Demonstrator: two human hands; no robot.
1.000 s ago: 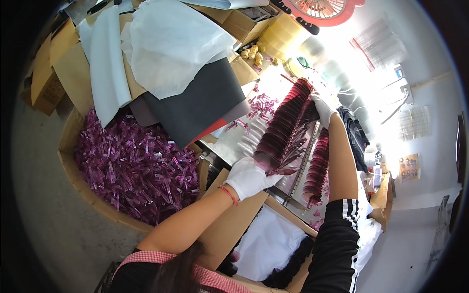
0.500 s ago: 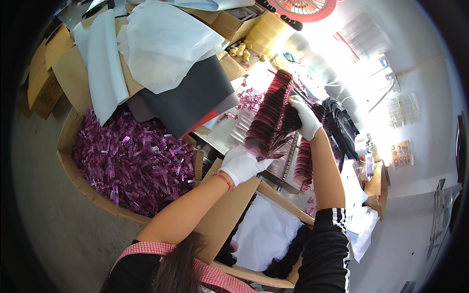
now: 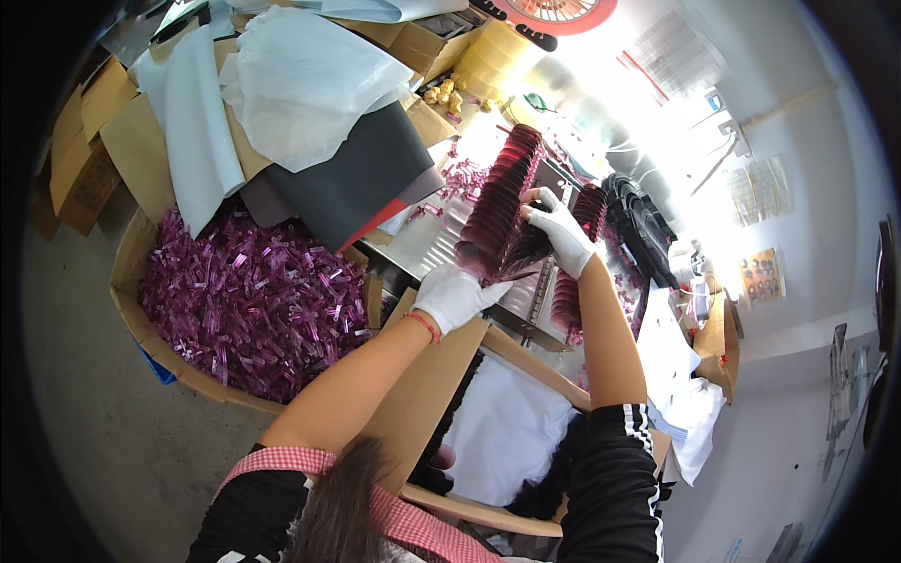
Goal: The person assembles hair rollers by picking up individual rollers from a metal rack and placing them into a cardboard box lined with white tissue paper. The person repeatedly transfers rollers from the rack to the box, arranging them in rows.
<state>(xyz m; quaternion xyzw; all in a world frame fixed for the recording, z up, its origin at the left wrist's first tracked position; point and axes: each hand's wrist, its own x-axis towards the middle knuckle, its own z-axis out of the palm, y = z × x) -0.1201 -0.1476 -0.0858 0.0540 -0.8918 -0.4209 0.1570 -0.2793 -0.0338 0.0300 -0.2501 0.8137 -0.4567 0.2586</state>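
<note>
Thin, dark red tinted rounded pieces, like lenses, stand close together in a long slanting row (image 3: 499, 192) in front of me. My left hand (image 3: 452, 296), in a white glove, grips the near end of this row, its thumb stretched to the right. A loose fan of darker pieces (image 3: 527, 248) hangs between my hands. Just above that fan is my right hand (image 3: 561, 230), gloved with bare fingertips. Its thumb and forefinger are apart beside the row's right side; the other fingers are partly hidden. A second row of similar pieces (image 3: 567, 300) is at the right.
A large carton (image 3: 127, 272) full of small purple clear clips (image 3: 253, 300) stands at left. Sheets of white paper (image 3: 310, 84) and dark board (image 3: 347, 183) lie above it. Below my hands is an open box with white cloth (image 3: 511, 427). Black curved pieces (image 3: 638, 220) are at right.
Both hands and the row have shifted slightly left in view. My right hand's thumb and forefinger have come apart from the dark fan of pieces, which sits lower now.
</note>
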